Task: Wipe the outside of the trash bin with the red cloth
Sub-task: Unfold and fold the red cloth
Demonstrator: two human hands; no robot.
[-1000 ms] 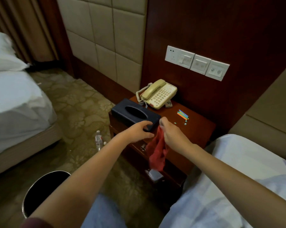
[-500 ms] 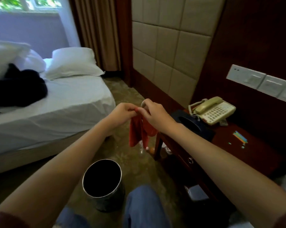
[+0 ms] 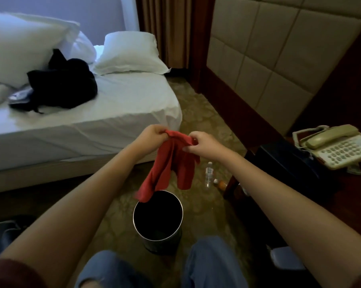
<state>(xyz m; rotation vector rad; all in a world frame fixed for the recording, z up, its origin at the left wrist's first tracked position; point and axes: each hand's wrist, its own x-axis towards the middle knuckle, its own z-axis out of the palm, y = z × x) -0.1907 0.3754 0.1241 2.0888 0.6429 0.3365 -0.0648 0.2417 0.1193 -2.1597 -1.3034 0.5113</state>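
Observation:
A red cloth (image 3: 171,163) hangs in front of me, held up by its top edge. My left hand (image 3: 151,136) pinches its left corner and my right hand (image 3: 204,145) pinches its right corner. The cloth's lower folds dangle just above the rim of the trash bin (image 3: 160,243), a round dark metal bin with a shiny rim standing upright on the carpet between my knees. Neither hand touches the bin.
A white bed (image 3: 113,113) with pillows and a black garment (image 3: 61,86) fills the left. A dark bedside table (image 3: 345,194) with a beige telephone (image 3: 335,146) and black tissue box (image 3: 287,159) stands right. A water bottle (image 3: 209,173) lies on the carpet beside the table.
Both hands lifted the cloth off the bedside table and spread it by its corners. My view swung left, so the bin now sits centred below the cloth.

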